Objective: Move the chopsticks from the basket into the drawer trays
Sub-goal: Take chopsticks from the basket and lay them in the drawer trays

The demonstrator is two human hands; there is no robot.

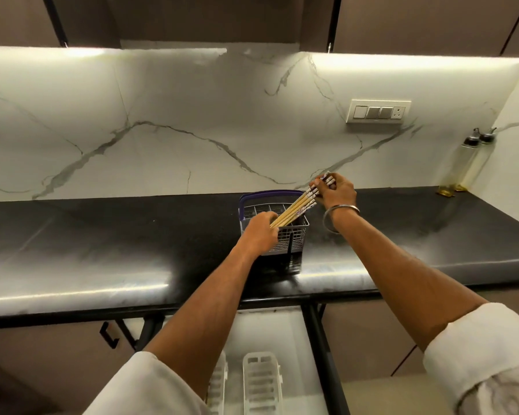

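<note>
Chopsticks, a bundle of pale wooden sticks with patterned white and purple tops, slant up to the right above a basket. Both hands grip the bundle at opposite ends. The left hand is closed around the plain lower ends, just over the basket's near left corner. The right hand pinches the patterned upper ends between thumb and fingers, beyond the basket's far right corner; a metal bangle circles that wrist. Whether the lowest tips still reach into the basket is unclear, since the left hand hides them.

The basket is a grey grid cutlery holder with a purple handle and divided compartments, standing on a glossy black countertop near its front edge. A white marble backsplash rises behind, carrying a switch plate. Two clear oil bottles stand in the far right corner. Below the counter, an open drawer shows white slotted trays between the white-sleeved forearms.
</note>
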